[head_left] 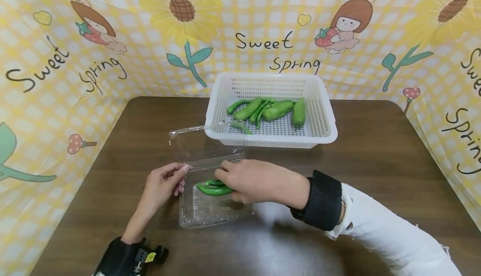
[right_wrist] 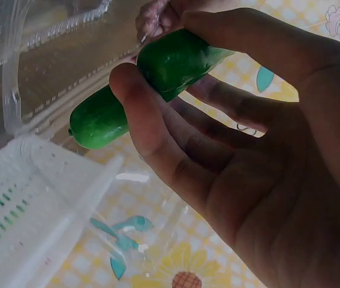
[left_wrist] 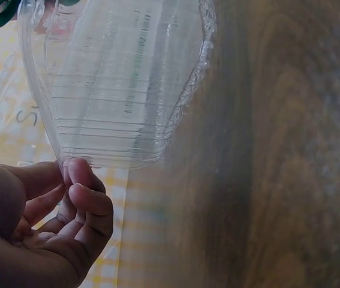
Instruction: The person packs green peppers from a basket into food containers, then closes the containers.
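The largest thing is the yellow checked cloth [head_left: 255,17], which stands behind the brown tabletop [head_left: 375,142] and along its sides, perhaps to screen the work place.

On the tabletop, towards the far edge, is the white basket [head_left: 324,136]. It stands beyond the box, probably so that an arm can reach it without turning.

Nearer to the person lies the clear plastic box [head_left: 203,218]. Its lid [head_left: 206,143] is raised and tilts away, which leaves the base free from above. In the head view the lid overlaps the near left corner of the basket; I cannot tell if they touch.

The right hand [head_left: 257,182] is over the base. Its grip is closed on the held peppers [head_left: 214,191]: in the right wrist view, thumb and forefinger pinch a thick green body, so its end sticks out. The left hand [head_left: 159,186] pinches the box at its left side, close to the hinge, which likely steadies such light plastic.

The smallest are the peppers. The basket peppers [head_left: 279,111], thick and thin ones, lie loosely together. The held ones, seemingly at least two, point leftwards above the base; whether they touch its floor is not clear.
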A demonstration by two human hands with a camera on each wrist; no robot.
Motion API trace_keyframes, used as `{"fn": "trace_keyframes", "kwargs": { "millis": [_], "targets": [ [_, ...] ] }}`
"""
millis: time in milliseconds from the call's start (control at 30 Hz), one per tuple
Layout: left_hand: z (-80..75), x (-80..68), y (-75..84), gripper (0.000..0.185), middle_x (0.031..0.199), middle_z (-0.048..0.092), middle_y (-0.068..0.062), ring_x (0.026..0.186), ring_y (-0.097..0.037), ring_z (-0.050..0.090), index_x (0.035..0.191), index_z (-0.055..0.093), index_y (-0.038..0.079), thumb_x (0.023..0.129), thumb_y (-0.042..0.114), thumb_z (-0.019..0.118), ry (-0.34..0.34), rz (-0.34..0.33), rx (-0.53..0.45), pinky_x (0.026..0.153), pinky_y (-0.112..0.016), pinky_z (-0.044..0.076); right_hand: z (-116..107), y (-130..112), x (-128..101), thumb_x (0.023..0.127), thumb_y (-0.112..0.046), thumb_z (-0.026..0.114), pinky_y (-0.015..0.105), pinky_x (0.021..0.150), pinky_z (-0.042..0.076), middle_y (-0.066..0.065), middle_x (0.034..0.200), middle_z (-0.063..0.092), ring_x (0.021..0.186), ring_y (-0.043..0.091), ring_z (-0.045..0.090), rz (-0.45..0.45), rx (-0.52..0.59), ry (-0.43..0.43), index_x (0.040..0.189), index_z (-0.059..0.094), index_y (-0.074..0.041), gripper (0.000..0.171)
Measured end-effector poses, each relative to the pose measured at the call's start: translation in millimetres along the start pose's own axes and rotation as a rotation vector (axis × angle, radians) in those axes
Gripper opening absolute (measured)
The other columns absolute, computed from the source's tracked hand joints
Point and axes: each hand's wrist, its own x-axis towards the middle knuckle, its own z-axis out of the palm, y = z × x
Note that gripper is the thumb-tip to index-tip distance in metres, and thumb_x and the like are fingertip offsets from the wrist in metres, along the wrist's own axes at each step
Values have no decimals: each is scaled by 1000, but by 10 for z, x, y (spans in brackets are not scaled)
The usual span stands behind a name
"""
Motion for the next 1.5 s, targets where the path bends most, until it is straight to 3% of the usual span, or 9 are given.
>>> {"fn": "trace_keyframes", "kwargs": {
  "millis": [367,767,1067,1500],
  "targets": [
    [10,7,-20,24,70,62,-12,51,-19,58,109,71,7,100,27,61,2,-39,-24,46,-33,52,171,-125,231,92,-27,71,21,65,51,1,109,61,74,8,56,1,-26,-89,128,57,-12,41],
    [2,3,9,25,68,61,-11,50,-18,58,107,72,7,99,28,62,16,-27,-25,46,-33,52,356,-116,381,92,-24,71,20,69,51,2,115,63,81,9,61,26,-2,-177,135,54,-11,48],
    [12,10,-10,26,68,63,-13,50,-16,58,106,72,6,99,29,62,28,-25,-31,45,-33,52,461,-101,492,90,-26,73,19,65,46,-2,107,63,77,6,56,25,27,-233,128,57,-14,43],
    [18,9,-34,26,68,63,-14,50,-13,59,106,72,5,100,28,61,39,-16,-33,45,-33,52,530,-117,596,87,-26,76,20,64,46,-6,90,57,77,7,54,20,3,-276,102,61,-18,23]
  ]
}}
